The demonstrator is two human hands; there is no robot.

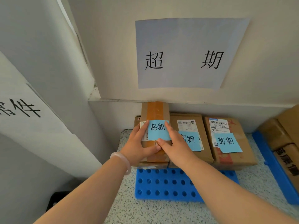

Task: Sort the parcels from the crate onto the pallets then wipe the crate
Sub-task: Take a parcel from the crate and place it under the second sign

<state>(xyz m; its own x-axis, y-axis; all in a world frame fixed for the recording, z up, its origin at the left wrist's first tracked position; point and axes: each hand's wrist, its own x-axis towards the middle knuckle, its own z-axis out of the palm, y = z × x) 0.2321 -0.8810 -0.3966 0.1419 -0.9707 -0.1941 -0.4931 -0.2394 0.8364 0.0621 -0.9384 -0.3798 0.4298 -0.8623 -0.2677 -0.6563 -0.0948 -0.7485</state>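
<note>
The blue perforated plastic pallet (163, 185) shows only its near half; brown cardboard parcels (239, 159) cover the far part. On it, the right hand (175, 143) hides part of the sky-blue note (192, 141) on the middle parcel (186, 118), and the lowest left carton (137, 121) is nearly all covered. Print on the white shipping labels (218, 126) is too small to read. Right of the pallet, a large brown box (286, 139) runs out of frame; left of it, a dark object (59, 199) cannot be identified.

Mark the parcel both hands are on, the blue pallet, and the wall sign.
Parcel (155, 110), head view, brown tape on its far end.
Blue pallet (161, 186), head view, bare perforated front deck.
Wall sign (182, 60), head view, blank paper between the characters.
</note>
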